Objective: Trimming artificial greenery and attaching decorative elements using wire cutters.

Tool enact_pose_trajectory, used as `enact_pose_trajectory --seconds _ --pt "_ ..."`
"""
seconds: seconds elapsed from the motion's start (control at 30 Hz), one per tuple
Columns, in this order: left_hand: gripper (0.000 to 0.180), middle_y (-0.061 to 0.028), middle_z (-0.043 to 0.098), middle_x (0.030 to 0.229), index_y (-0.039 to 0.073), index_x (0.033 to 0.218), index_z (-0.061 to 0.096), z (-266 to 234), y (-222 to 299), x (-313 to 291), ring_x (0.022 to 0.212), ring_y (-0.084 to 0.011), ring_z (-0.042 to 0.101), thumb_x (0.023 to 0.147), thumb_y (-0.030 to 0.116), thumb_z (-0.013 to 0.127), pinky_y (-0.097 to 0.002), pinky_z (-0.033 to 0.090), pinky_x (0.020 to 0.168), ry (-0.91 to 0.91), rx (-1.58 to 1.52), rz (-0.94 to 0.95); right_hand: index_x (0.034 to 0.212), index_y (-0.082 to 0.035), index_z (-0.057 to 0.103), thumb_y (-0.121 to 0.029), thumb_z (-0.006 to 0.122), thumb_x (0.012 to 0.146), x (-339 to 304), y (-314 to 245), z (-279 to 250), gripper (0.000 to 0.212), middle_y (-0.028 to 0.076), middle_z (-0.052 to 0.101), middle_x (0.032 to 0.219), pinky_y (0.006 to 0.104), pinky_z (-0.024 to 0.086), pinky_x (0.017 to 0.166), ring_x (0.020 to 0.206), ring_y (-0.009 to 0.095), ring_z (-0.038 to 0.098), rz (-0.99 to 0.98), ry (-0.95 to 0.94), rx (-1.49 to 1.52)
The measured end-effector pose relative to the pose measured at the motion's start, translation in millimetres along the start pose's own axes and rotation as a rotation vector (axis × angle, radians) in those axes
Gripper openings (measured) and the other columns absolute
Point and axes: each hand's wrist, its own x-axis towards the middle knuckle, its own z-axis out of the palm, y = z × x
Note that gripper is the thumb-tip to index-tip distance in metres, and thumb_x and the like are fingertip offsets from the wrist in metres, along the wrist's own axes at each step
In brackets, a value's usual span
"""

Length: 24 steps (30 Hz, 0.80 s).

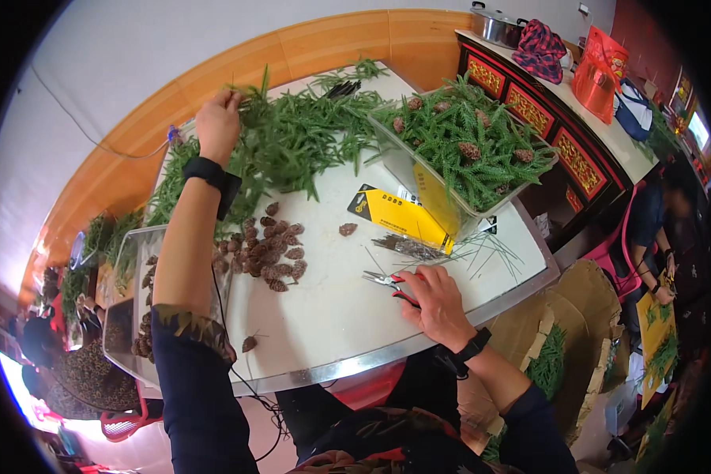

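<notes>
At the far left of the white table, my left hand (218, 126) is closed in a pinch at the edge of a loose heap of green artificial pine sprigs (300, 130). Its fingertips meet the end of a sprig (249, 93). Near the front edge, my right hand (436, 306) is wrapped round needle-nose pliers (383, 278) with red and black handles, their jaws pointing left. Brown pine cones (261, 251) lie piled between my arms, with one single cone (347, 229) apart. Thin wires (494, 257) spread out to the right of the pliers.
A clear plastic bin (442, 201) of sprigs and cones stands back right, beside a yellow packet (403, 217). Another clear bin (118, 324) sits by my left forearm. An open cardboard box (584, 320) is right of the table. A co-worker's hand (665, 295) shows far right.
</notes>
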Motion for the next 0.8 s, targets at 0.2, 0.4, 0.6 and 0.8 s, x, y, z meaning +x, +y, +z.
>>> enact_pose_trajectory --seconds 0.2,0.4,0.6,0.8 --pt "0.023 -0.0113 0.069 0.085 0.011 0.099 0.072 -15 17 -46 0.076 -0.0244 0.066 0.090 0.029 0.061 -0.0360 0.050 0.067 -0.118 -0.059 0.302 0.119 -0.009 0.057 -0.020 0.068 0.073 -2 1 2 0.049 0.013 0.054 0.107 0.0396 0.045 0.081 0.099 0.032 0.052 0.005 0.014 -0.007" --pt "0.027 -0.0041 0.069 0.089 0.008 0.104 0.072 -22 24 -50 0.075 -0.0099 0.063 0.093 0.030 0.061 -0.0265 0.049 0.065 -0.361 -0.017 0.087 0.119 -0.006 0.056 -0.018 0.068 0.074 5 2 2 0.048 0.014 0.054 0.107 0.0397 0.045 0.081 0.099 0.032 0.053 -0.002 0.085 0.015" --pt "0.028 -0.0007 0.069 0.088 0.006 0.103 0.072 -12 12 -47 0.076 -0.0089 0.063 0.095 0.029 0.058 -0.0234 0.049 0.066 -0.386 -0.673 -0.113 0.120 -0.004 0.054 -0.016 0.067 0.076 3 2 6 0.048 0.015 0.054 0.106 0.0402 0.046 0.081 0.098 0.033 0.053 0.039 0.086 0.063" --pt "0.027 -0.0017 0.069 0.089 0.006 0.104 0.072 -49 22 -16 0.078 -0.0105 0.064 0.096 0.027 0.057 -0.0232 0.048 0.066 -0.123 -0.571 -0.034 0.116 -0.004 0.052 -0.009 0.069 0.074 -2 -4 6 0.046 0.014 0.053 0.104 0.0408 0.047 0.081 0.097 0.034 0.054 0.083 0.144 0.099"
